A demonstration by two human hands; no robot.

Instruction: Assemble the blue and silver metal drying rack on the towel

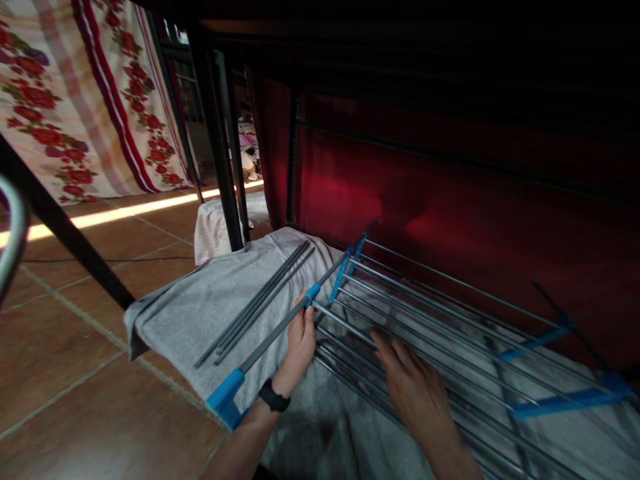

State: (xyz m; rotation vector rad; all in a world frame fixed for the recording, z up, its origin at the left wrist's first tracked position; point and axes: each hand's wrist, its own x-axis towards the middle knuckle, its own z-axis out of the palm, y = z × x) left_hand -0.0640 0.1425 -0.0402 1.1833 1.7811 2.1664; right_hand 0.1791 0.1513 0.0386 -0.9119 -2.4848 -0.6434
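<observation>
Nearest, both forearms are cut off by the lower edge. The right hand (413, 387) is laid flat, fingers spread, palm down on the silver rods of the drying rack (450, 320). The left hand (300, 343), a black wristband (274, 395) on its wrist, is closed around the grey side bar (273, 333) near a blue joint (313, 292). Loose grey rods (260, 303) lie just beside it on a grey cloth (200, 313). Farther back, the red curtain (400, 187) is lost in darkness, and the rack's far end is hard to make out.
</observation>
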